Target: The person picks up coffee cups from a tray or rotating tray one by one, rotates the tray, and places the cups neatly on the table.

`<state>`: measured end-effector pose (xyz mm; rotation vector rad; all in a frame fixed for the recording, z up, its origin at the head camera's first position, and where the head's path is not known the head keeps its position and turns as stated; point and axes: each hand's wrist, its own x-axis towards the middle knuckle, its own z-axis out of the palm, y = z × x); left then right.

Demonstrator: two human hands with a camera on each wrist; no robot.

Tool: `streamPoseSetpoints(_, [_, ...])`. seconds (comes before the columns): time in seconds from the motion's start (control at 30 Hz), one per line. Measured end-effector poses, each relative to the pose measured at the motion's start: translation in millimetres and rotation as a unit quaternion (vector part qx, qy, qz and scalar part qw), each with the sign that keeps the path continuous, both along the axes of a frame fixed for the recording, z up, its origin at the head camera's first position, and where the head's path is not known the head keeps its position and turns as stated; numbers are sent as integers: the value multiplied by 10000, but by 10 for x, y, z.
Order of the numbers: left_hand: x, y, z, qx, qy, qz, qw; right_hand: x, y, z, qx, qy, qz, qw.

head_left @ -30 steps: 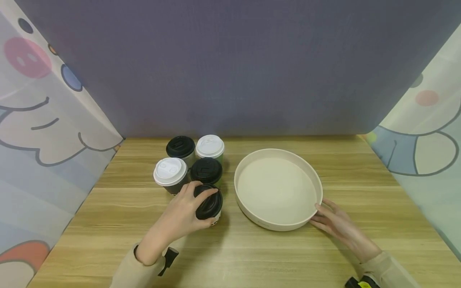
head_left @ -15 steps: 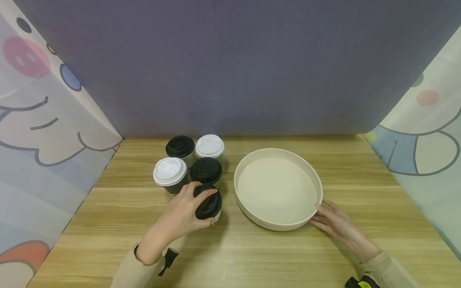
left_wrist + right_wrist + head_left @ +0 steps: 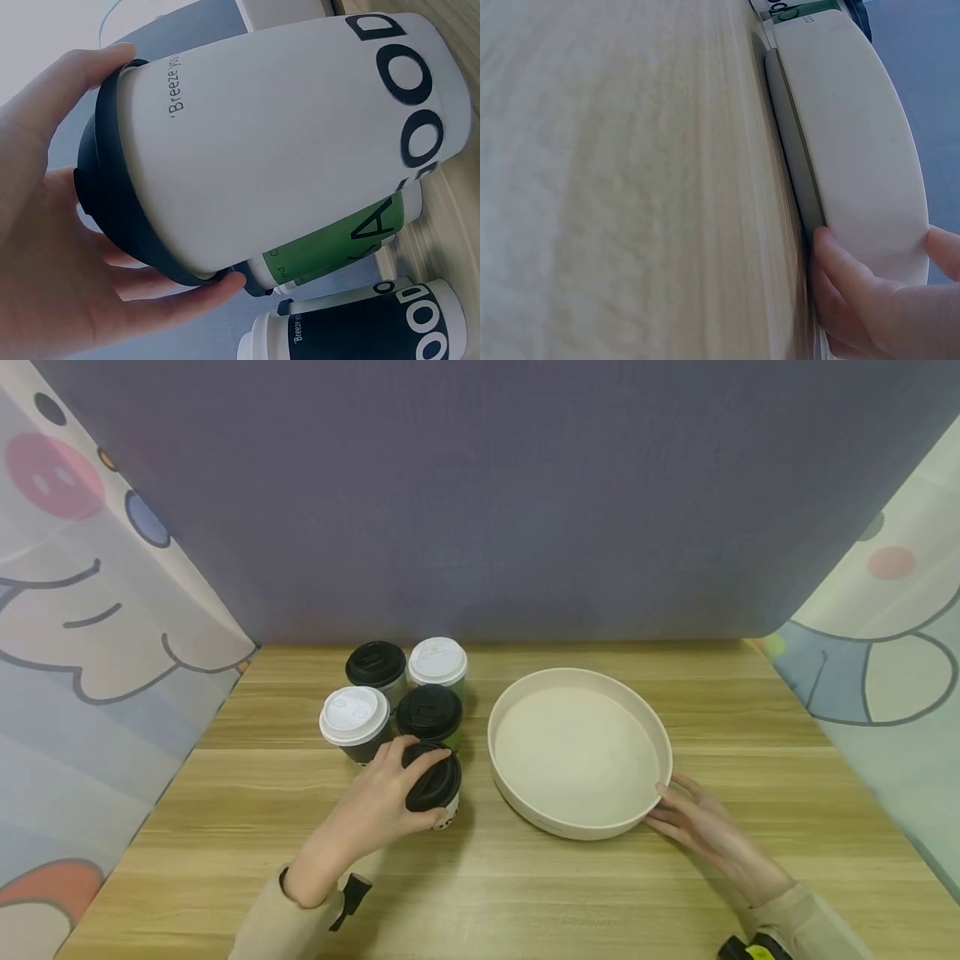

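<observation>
My left hand (image 3: 375, 797) grips a white paper coffee cup (image 3: 277, 142) from above, thumb and fingers spread around the edge of its black lid (image 3: 437, 781). Dark lettering runs near the cup's base, which is at the wooden tabletop. On the right, a round cream tray (image 3: 577, 760) with a low wall lies flat. My right hand (image 3: 701, 827) holds its near right side: in the right wrist view the thumb is at the rim and the fingers (image 3: 840, 259) are at the lower edge of the wall (image 3: 862, 150).
Right behind the gripped cup is a green cup with a black lid (image 3: 430, 712). To its left stands a dark cup with a white lid (image 3: 354, 714). Farther back are another black-lidded cup (image 3: 375, 665) and a white-lidded one (image 3: 437, 662). A grey panel (image 3: 510, 510) closes off the table's back.
</observation>
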<state>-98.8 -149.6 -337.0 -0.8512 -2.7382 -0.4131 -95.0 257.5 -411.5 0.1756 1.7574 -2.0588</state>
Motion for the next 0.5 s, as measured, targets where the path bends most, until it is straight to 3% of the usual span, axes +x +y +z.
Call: streamPoseSetpoints(0.5, [2,-1,17,-55,-31,7,10000,-2,-2,16,-3,-71,-18,10000])
